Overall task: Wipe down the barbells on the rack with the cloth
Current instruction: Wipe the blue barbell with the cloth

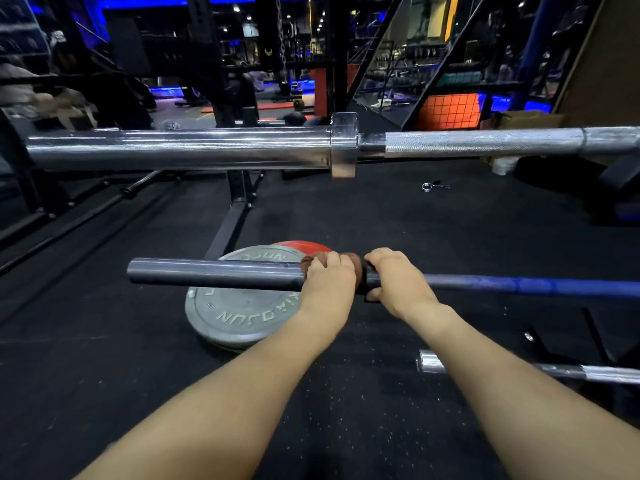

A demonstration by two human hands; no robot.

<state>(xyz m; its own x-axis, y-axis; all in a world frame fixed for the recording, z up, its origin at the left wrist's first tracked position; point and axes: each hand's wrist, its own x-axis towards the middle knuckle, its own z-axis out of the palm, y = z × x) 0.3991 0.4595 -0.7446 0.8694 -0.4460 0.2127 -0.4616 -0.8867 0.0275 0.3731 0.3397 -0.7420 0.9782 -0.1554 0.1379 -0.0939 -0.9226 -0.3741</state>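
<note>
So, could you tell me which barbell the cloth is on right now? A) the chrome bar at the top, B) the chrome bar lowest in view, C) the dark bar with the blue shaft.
C: the left hand holds the brown cloth around the dark bar, at the inner end of its sleeve.

Both hands sat side by side on the dark barbell point(214, 273), the left hand point(329, 282) over a brown cloth point(311, 263) at the sleeve's inner end and the right hand point(398, 282) just beside it on the shaft. To the left, the sleeve ran bare to its open tip. To the right, the blue shaft point(519, 285) lay unobstructed to the frame edge. Directly under the sleeve lay a grey plate point(239, 317) stacked with a red plate point(301, 245), narrowing the room beneath. Above and beyond, a chrome barbell point(180, 147) crossed the whole width. A third bar point(519, 368) lay low at the right, near the right forearm. Black floor point(415, 220) spread open between the bars.
</note>
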